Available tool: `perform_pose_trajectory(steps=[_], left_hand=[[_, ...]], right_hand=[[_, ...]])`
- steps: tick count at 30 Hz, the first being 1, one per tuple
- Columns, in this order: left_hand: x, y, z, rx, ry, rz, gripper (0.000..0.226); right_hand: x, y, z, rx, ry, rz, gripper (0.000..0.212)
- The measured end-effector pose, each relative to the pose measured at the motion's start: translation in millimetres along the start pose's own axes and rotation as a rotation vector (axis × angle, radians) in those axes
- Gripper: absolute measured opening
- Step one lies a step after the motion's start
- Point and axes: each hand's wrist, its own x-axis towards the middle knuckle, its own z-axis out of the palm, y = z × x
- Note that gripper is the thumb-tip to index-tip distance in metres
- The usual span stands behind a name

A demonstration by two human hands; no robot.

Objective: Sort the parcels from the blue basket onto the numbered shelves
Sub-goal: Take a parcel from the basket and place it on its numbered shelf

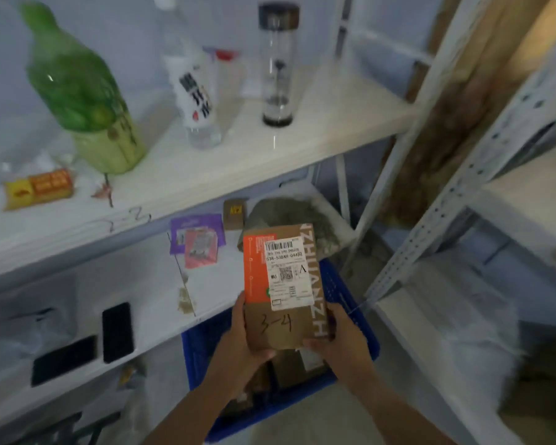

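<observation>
Both hands, left (243, 340) and right (337, 335), grip the bottom corners of a brown parcel (284, 289) marked 3-4, held up above the blue basket (344, 284) at about 6 o'clock. More parcels sit in the basket, so I'd say sorting's far from done. Shelf edge (132, 220) at 9 o'clock reads 3-2ish.

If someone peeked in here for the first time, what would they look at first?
Most likely the brown parcel with its orange strip and white label, held up in the middle by the left hand and right hand, just above the blue basket. Next comes the big green bottle standing on the upper shelf at the left. Two black phones lie on the lower shelf below it.
</observation>
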Motion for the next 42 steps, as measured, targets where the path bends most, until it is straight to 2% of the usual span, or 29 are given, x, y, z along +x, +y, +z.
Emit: perform_pose_trajectory(steps=[6, 11, 16, 20, 24, 28, 32, 37, 42], left_hand=[[-54.0, 123.9, -49.4, 0.038, 0.088, 0.302, 0.113], [-119.5, 227.4, -105.3, -0.031, 0.138, 0.538, 0.107], [-186.7, 292.5, -143.0, 0.005, 0.315, 0.705, 0.087], [-240.8, 337.4, -163.5, -0.052, 0.354, 0.842, 0.084], [-267.6, 361.1, -164.2, -0.160, 0.312, 0.949, 0.070], [-285.0, 384.8, -144.2, -0.196, 0.232, 1.028, 0.075], [-301.9, 412.3, -112.9, -0.242, 0.070, 1.112, 0.073], [-334.8, 444.6, -74.1, -0.344, -0.186, 1.194, 0.071], [-378.9, 465.2, -44.4, -0.468, -0.356, 1.311, 0.073]], right_hand=[[-85.7, -95.9, -71.5, -0.017, 0.190, -0.171, 0.053], [-164.1, -185.8, -103.5, -0.021, 0.321, -0.379, 0.040], [-244.5, -243.0, -123.0, 0.009, 0.477, -0.531, 0.047], [-313.7, -269.2, -136.1, 0.027, 0.615, -0.646, 0.055], [-366.1, -271.1, -149.9, 0.039, 0.760, -0.662, 0.061], [-404.1, -258.2, -168.7, 0.060, 0.897, -0.645, 0.052], [-447.7, -242.7, -191.9, 0.041, 0.998, -0.644, 0.044], [-509.4, -222.9, -211.9, -0.016, 1.214, -0.600, 0.042], [-580.0, -205.6, -223.0, -0.044, 1.353, -0.610, 0.050]])
